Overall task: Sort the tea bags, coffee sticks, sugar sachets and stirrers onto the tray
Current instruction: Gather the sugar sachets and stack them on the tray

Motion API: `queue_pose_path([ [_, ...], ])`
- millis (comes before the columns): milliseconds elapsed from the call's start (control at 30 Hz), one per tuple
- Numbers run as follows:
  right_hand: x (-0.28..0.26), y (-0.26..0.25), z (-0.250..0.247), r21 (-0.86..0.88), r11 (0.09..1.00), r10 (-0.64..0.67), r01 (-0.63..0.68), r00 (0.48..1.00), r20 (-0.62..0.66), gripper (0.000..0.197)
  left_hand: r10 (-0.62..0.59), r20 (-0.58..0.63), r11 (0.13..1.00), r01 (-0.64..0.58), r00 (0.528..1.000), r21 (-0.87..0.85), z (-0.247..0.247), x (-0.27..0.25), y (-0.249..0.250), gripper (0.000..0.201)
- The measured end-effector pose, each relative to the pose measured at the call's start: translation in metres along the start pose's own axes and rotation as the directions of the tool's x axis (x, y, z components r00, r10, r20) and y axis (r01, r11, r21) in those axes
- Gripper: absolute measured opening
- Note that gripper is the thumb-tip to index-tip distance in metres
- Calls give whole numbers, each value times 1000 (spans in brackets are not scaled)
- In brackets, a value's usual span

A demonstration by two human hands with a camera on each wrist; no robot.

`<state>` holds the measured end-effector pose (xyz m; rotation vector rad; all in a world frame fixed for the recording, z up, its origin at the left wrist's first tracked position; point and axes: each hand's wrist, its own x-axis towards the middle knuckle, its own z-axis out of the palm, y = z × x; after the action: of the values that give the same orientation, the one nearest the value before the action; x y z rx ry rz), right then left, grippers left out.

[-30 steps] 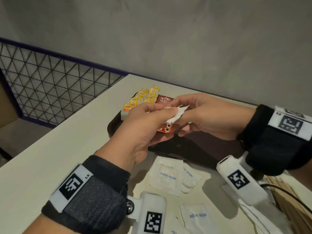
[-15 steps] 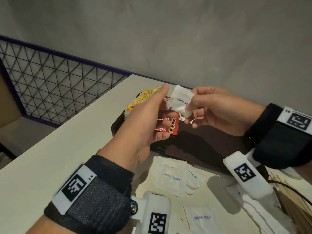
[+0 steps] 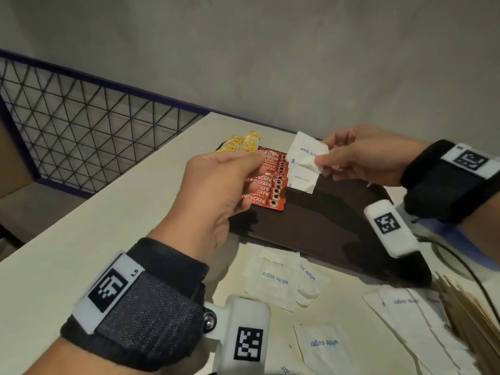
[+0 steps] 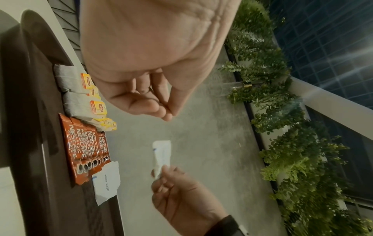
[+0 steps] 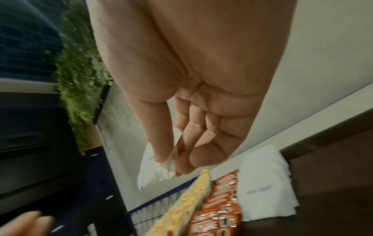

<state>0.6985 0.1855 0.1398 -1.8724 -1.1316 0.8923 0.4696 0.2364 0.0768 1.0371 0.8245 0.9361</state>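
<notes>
My right hand [image 3: 322,161] pinches one white sugar sachet [image 3: 307,151] by its corner, held in the air above the far end of the dark brown tray [image 3: 324,228]. The right wrist view shows the same sachet [image 5: 153,169] between thumb and fingers. My left hand [image 3: 243,171] hovers over the red coffee sticks [image 3: 270,182], its fingers [image 4: 141,103] curled against the thumb with nothing between them. Another sugar sachet [image 3: 301,180] lies flat on the tray beside the coffee sticks. Yellow-tagged tea bags [image 3: 243,143] lie in a row at the tray's far left.
Several loose sugar sachets [image 3: 276,280] lie on the pale table [image 3: 81,226] in front of the tray, more at the near right [image 3: 405,304]. Wooden stirrers [image 3: 473,318] lie at the right edge. A black mesh railing [image 3: 81,125] runs along the table's left.
Both hands held the sachet together a second ago. The left hand has let go and drawn back to the left; the right hand now holds the sachet alone, farther right.
</notes>
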Motion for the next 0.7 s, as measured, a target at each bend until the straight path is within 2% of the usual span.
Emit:
queue_pose_path([
  [67, 19, 19, -1, -76, 993, 90, -93, 995, -39, 37, -3, -8, 1000, 3, 1000, -7, 0, 0, 1, 10],
  [133, 36, 38, 1, -157, 974, 149, -162, 985, -89, 36, -11, -2, 1000, 11, 1000, -3, 1, 0, 1, 11],
  [267, 57, 52, 7, -279, 939, 168, -199, 977, -133, 47, -22, 15, 1000, 22, 1000, 17, 2, 0, -1, 9],
  [400, 67, 51, 9, -336, 914, 188, -229, 971, -151, 38, -25, 25, 999, 25, 999, 28, 2, 1, -2, 9],
  [567, 71, 51, 12, -349, 904, 204, -247, 967, -154, 66, -34, 32, 998, 32, 999, 48, 2, 2, -3, 10],
  [700, 69, 51, 17, -489, 841, 160, -231, 970, -183, 77, -8, 74, 996, 1, 997, 94, 6, -2, -5, 9],
])
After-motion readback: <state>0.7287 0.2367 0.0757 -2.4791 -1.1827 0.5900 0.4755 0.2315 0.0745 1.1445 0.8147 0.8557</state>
